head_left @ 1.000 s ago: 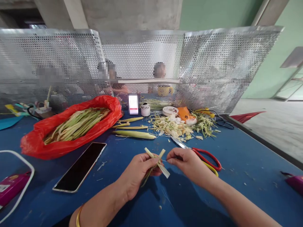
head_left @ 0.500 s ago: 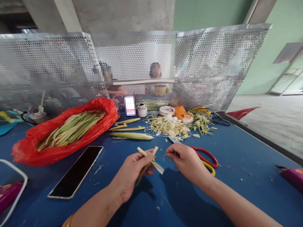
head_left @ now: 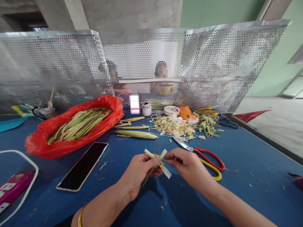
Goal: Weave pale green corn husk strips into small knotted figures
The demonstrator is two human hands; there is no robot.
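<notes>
My left hand (head_left: pixel 138 168) is closed on a small knot of pale green leaf strips (head_left: pixel 166 171) that look like corn husk. Short flat ends stick out above and below the thumb, and a darker tail hangs under the palm. Just to the right, my right hand (head_left: pixel 189 162) has thumb and forefinger pinched together close beside the strips; what lies between them is too small to make out. Scissors (head_left: pixel 207 153) with one red and one yellow handle lie on the blue table (head_left: pixel 113 170) behind my right hand, blades pointing away.
A red plastic bag (head_left: pixel 35 143) of long leaves and a phone (head_left: pixel 82 167) lie at left. Husks (head_left: pixel 136 135), a thread spool (head_left: pixel 146 109), a tape roll (head_left: pixel 171 110) and a scrap pile (head_left: pixel 174 126) sit farther back. A perforated metal screen (head_left: pixel 142 47) stands behind, with people beyond it.
My right hand has come closer to the leaf strips, its fingertips now beside them. The whole view has shifted a little, showing more of the scissors' blades. My left hand keeps its hold.
</notes>
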